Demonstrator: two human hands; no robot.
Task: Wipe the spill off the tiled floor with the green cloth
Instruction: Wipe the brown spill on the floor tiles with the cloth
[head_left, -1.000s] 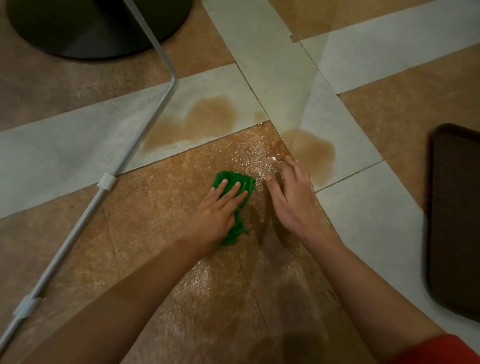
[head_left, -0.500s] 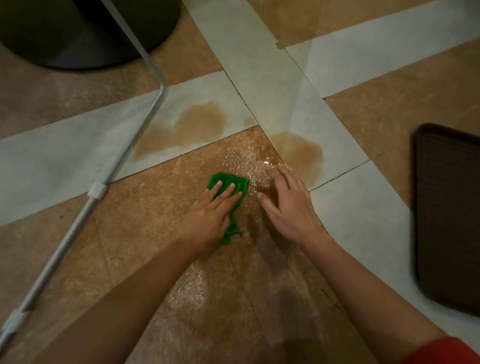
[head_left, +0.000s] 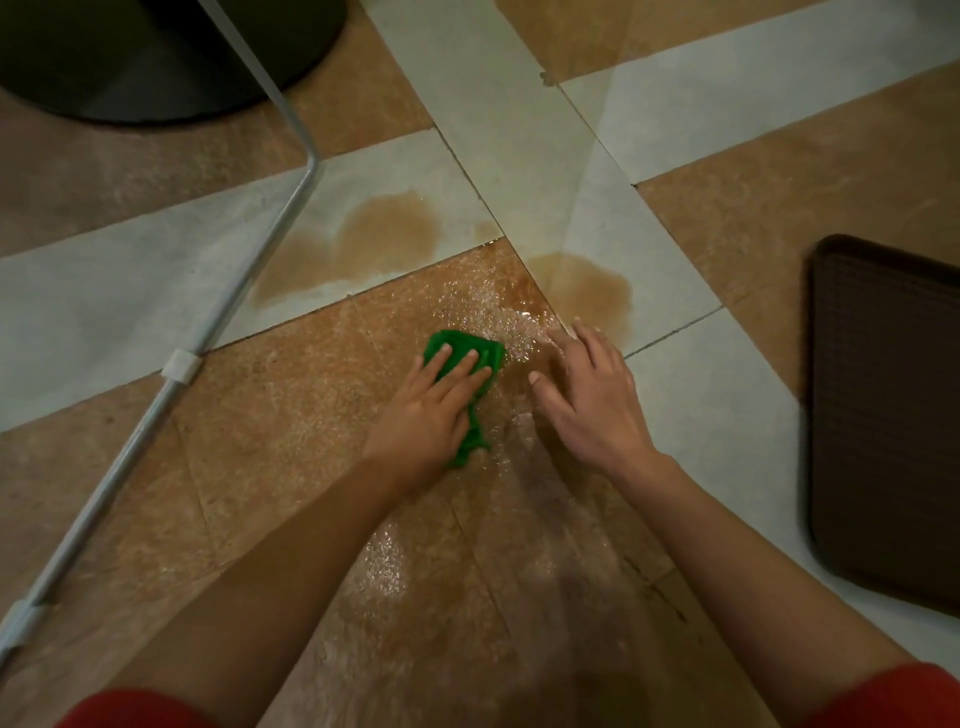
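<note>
Still, left hand (head_left: 426, 415) flat on cloth (head_left: 462, 353), right hand (head_left: 592, 410) spread on wet floor (head_left: 285, 441) beside, spill (head_left: 587, 291) beyond both, unchanged.

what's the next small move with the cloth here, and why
Probably slide the left hand and the green cloth it presses flat forward and right into the glistening wet patch just ahead; the brown puddle beyond on the pale tile is not yet wiped.

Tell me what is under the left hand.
The green cloth lies under the left hand, its edges showing. Whether the tile beneath it is wet is hidden.
</note>
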